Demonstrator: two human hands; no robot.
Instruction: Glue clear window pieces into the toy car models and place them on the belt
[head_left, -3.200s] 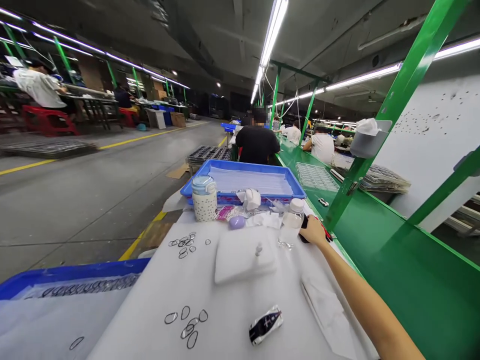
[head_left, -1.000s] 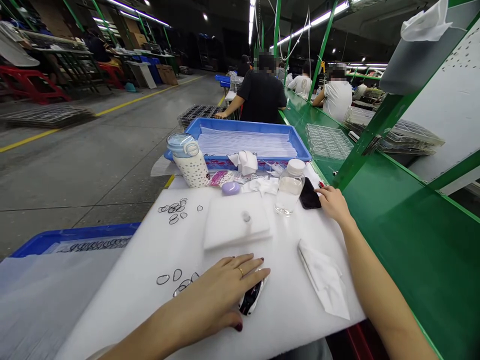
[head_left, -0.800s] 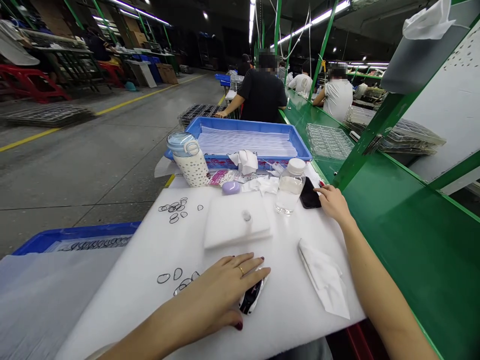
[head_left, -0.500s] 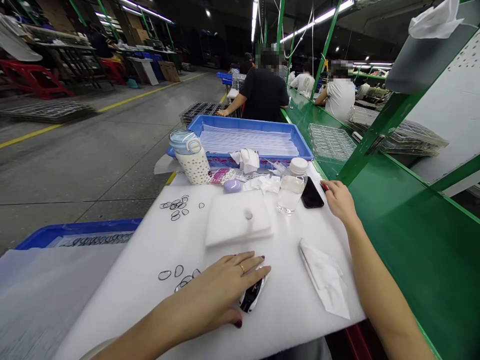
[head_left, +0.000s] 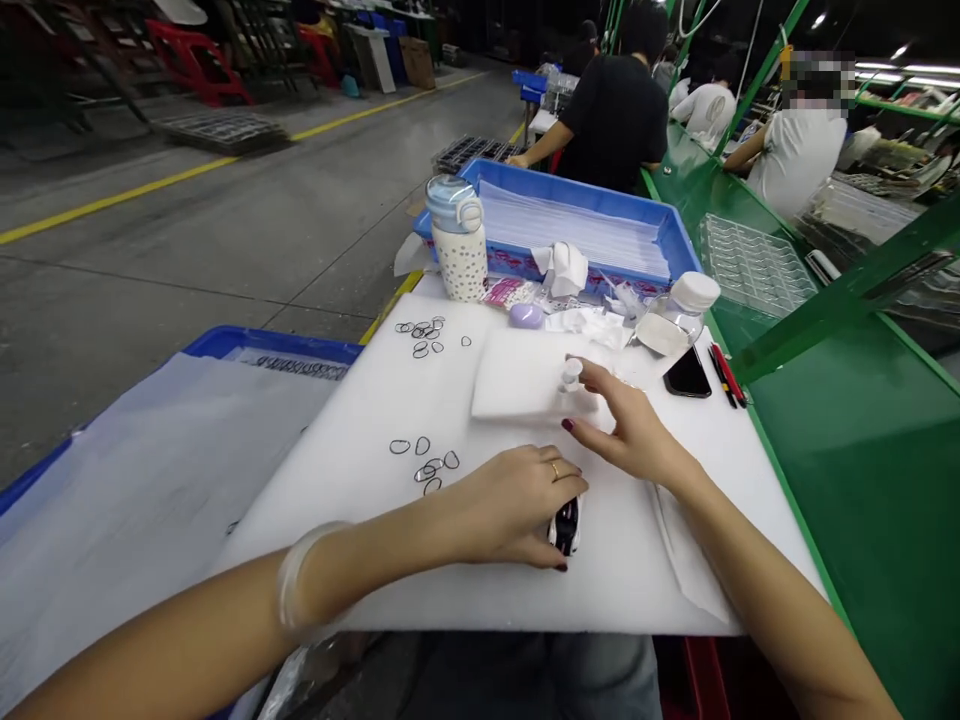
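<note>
My left hand (head_left: 517, 505), with a ring on one finger, curls round a small black-and-white object (head_left: 565, 527) lying on the white foam sheet (head_left: 337, 520). Its fingers and thumb rest on opposite sides of that object. Thumb and fingers spread apart, my right hand (head_left: 626, 430) is beside a small clear round knob-like piece (head_left: 571, 372) at the right side of the folded white foam pad (head_left: 517, 375). Nothing is gripped between its fingertips. Thin dark rings (head_left: 431, 468) lie left of my left hand, and several more (head_left: 421, 330) farther back.
A dotted cup (head_left: 459, 250), a purple item (head_left: 526, 316), a clear bottle (head_left: 671, 315), a phone (head_left: 688, 373) and red-and-black tools (head_left: 726, 375) stand or lie behind. Beyond is a blue tray (head_left: 577, 195). Green bench (head_left: 885, 480) at right; people sit ahead.
My right hand has left the red tool near the phone and moved left to the foam pad. My left hand has closed more round the black-and-white object. The view has shifted.
</note>
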